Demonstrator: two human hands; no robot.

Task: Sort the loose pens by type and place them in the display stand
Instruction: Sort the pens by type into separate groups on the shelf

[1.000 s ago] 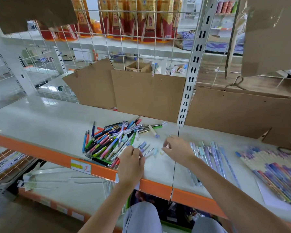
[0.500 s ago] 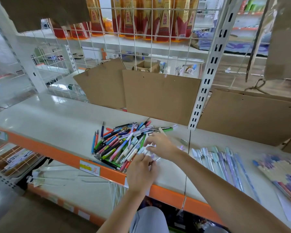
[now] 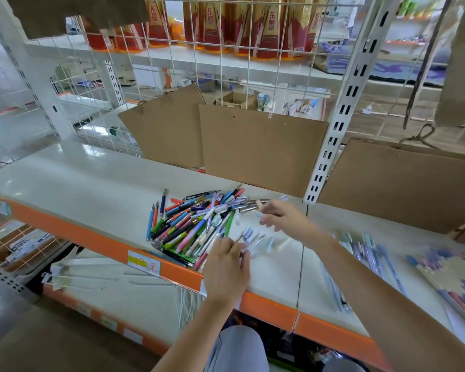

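The left hand point(image 3: 227, 267) holds a few pens point(image 3: 249, 241) in its grip; the right hand's point(image 3: 282, 218) is blurred, so I cannot tell. Reaching across the pile point(image 3: 196, 224) could nudge pens off the shelf point(image 3: 91, 183) edge.

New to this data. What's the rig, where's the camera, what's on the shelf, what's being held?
No machine here: a person sorts pens with bare hands. The single picture comes from a wide-angle camera worn on the head, looking forward and down. On the white shelf lies a mixed pile of loose pens; a sorted pastel row lies further right. Brown cardboard panels lean behind. The left hand has a grip on a few thin pens. The right hand is blurred; what it holds is unclear.
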